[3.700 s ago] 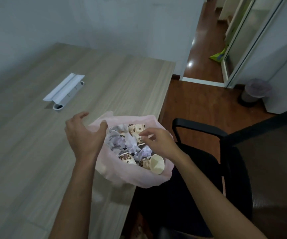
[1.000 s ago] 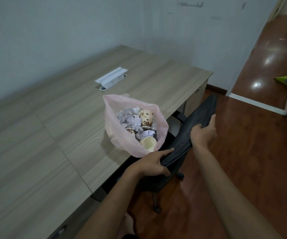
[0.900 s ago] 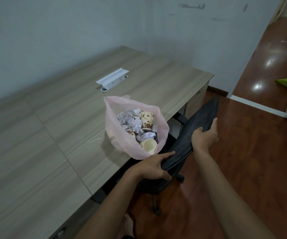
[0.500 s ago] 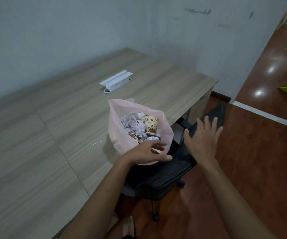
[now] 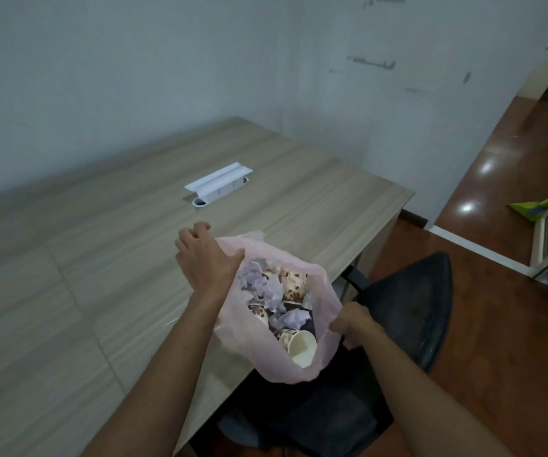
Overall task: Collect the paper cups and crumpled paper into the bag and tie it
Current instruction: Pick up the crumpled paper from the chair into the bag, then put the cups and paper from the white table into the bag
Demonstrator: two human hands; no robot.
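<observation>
Head-worn wide-angle camera looks forward and down, close over the desk [image 5: 107,291].

Bag [image 5: 327,319]: on the desk [image 5: 107,258], at its near right edge, partly overhanging it, mouth open. In the bag: paper cups [image 5: 294,285] and crumpled paper [image 5: 272,291], mixed; one cup [image 5: 303,347] at the bag's near end. Left hand [image 5: 205,257]: on the bag's far left rim. Right hand [image 5: 351,319]: at the bag's right rim. Socket box [image 5: 219,186]: on the desk, behind the bag, well apart. Chair [image 5: 407,308]: right of the bag, beside the desk edge, partly beneath the bag.
</observation>
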